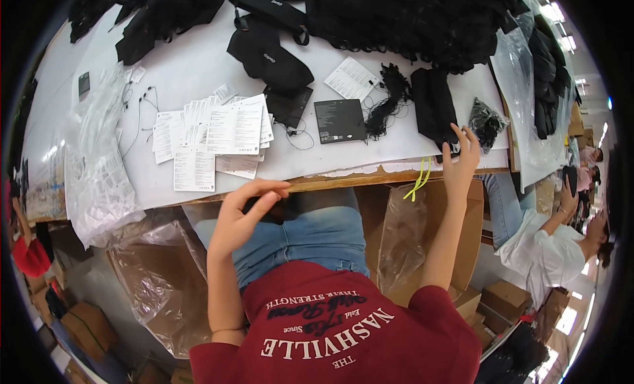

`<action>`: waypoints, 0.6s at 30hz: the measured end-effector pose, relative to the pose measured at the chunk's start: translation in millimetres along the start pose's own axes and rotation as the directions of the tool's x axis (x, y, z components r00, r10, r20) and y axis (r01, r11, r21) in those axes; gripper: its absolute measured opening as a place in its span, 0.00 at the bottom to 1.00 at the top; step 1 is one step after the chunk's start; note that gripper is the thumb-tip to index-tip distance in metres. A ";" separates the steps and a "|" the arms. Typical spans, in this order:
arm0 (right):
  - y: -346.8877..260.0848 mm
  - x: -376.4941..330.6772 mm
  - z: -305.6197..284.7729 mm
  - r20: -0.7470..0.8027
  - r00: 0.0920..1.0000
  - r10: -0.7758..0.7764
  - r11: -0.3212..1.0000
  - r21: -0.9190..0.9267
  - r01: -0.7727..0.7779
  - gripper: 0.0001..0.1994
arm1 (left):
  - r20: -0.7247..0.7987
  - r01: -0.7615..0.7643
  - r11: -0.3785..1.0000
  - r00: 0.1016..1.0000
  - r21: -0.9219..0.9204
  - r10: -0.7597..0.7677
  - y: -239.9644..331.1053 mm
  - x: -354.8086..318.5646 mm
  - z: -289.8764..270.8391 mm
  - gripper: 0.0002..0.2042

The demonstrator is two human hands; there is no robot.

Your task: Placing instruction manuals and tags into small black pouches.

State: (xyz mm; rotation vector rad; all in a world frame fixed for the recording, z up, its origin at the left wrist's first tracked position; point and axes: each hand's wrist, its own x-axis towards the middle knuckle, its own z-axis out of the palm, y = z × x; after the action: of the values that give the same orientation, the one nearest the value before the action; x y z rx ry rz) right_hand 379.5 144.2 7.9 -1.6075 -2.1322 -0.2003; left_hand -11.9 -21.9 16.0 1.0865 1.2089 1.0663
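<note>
While the right hand, fingers parted, is at the near end of the black pouch on the table, grip unclear, the left hand curls loosely by the front edge, hold unclear; likely a pickup step, next needing a firm pinch

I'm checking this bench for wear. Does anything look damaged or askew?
Yes: left of the right hand, the table edge looks worn and ragged, brown showing through white. The cards lie askew, overlapping.

The desk offers passage on the black card's near side; white cards obstruct its left, cords and black pouch its right.
</note>
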 end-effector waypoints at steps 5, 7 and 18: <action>-43.8 16.8 14.4 0.054 0.998 0.027 0.940 0.337 -0.044 0.12 | -0.488 -0.010 0.993 0.871 0.115 0.066 -7.6 3.9 -38.9 0.09; -60.8 25.0 25.8 0.169 0.985 0.043 0.893 0.435 -0.114 0.09 | -0.501 0.026 0.920 0.845 0.391 0.189 -3.1 7.0 -45.7 0.09; -109.0 37.7 79.6 0.340 0.925 -0.168 0.946 0.320 0.055 0.06 | -0.567 0.272 0.625 0.752 0.732 0.336 -44.0 37.5 -55.5 0.34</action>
State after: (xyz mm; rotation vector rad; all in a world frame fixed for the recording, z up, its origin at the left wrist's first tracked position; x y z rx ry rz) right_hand 247.6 174.0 -28.7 -1.4223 -2.3867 0.4089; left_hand -63.4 11.0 -36.0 1.4300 2.4286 0.9785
